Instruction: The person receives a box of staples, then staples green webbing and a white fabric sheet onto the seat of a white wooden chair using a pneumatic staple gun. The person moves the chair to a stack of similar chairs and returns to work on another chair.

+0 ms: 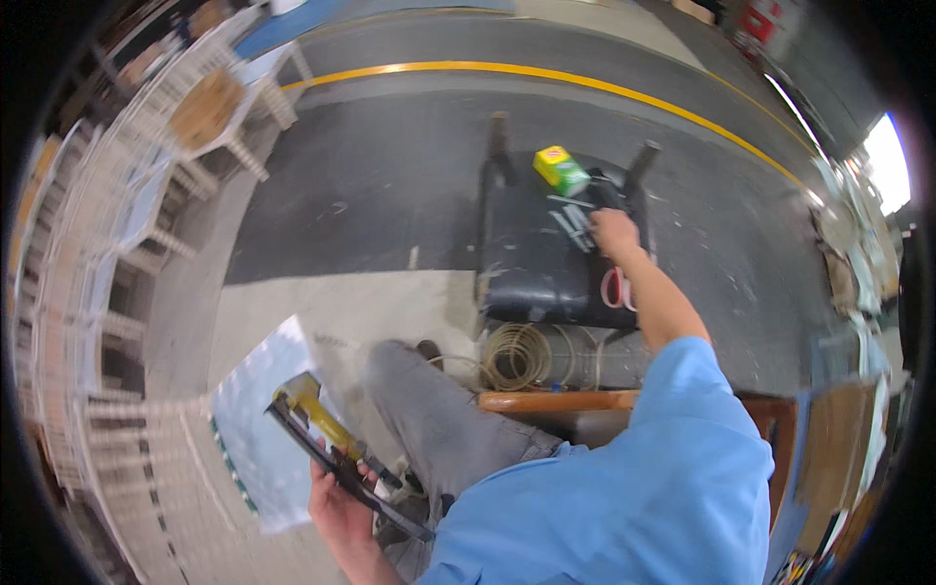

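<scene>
Left hand (341, 502) is gripping the nailer (327, 421) left of the leg (439, 419); it's looking hefty and rigid, so I'd be holding the yellow handle (341, 436). Strips (569, 226) are lying toward the far right corner of the stool (522, 219), probably light and snappable, and the right hand (614, 234) is reaching in beside them, can't tell if it's pinching any.

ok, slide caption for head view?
Left hand holds a yellow tool; right hand is beside pale strips on a black surface.
</scene>
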A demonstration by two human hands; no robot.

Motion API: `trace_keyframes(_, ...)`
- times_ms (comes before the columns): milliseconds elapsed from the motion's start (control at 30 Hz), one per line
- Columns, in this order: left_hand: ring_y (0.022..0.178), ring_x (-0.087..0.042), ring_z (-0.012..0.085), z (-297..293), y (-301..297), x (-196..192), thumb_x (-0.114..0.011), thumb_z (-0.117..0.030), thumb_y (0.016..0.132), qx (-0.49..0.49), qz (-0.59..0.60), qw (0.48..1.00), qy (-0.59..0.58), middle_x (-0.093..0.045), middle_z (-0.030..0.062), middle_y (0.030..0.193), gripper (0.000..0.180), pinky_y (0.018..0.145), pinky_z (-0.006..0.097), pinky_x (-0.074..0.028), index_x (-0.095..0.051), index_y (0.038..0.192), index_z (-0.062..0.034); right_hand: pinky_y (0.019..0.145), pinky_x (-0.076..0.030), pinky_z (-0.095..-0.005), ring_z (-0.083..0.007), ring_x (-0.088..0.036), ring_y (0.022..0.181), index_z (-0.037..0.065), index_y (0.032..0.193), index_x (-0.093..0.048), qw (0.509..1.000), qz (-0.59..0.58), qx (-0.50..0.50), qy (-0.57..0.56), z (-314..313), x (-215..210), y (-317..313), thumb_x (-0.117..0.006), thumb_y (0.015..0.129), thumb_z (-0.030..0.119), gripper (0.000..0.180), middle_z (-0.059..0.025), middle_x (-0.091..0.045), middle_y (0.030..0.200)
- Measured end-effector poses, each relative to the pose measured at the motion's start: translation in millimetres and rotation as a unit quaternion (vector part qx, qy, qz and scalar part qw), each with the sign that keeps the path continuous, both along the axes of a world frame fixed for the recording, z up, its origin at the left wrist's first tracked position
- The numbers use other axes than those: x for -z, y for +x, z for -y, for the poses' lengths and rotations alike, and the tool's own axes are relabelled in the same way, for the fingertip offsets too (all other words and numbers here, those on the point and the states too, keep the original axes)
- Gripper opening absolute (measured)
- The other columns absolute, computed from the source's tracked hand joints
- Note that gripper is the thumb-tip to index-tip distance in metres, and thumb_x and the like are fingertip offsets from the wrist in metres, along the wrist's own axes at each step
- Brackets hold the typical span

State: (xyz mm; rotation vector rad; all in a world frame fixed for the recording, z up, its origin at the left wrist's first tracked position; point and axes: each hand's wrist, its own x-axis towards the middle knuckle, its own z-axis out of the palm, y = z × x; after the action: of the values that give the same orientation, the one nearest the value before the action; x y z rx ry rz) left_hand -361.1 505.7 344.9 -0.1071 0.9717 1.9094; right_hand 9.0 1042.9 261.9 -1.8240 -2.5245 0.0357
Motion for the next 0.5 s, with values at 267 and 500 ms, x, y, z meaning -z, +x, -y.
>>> trace_keyframes(267, 0.115, -0.064, 0.0328, 23, -8, -2, -0.056, -0.005, 0.097, -0.095, -0.078, 0.991, 0.043, -0.058, 0.0049, 0.136, 0.062, 0.1, 0.056, -0.054, -0.042, 0.157, -0.0114, 0.076, -0.056, -0.0312, -0.0161, -0.07, 0.081, 0.004, 0.132, -0.068, 0.885, -0.411, -0.166, -0.144, 132, -20, -142, -0.07, 0.095, 0.003, 0.037, -0.0106, -0.075, 0.096)
trace_keyframes(500, 0.119, -0.066, 0.0297, 43, 9, 18, -0.058, 0.002, 0.103, -0.184, -0.119, 0.975, 0.03, -0.055, 0.0048, 0.14, 0.061, 0.1, 0.05, -0.058, -0.039, 0.159, -0.0124, 0.068, -0.052, -0.025, -0.0073, -0.063, 0.079, 0.004, 0.12, -0.072, 0.678, -0.426, -0.466, -0.376, 370, -108, -329, -0.074, 0.094, 0.005, 0.026, -0.0024, -0.068, 0.092)
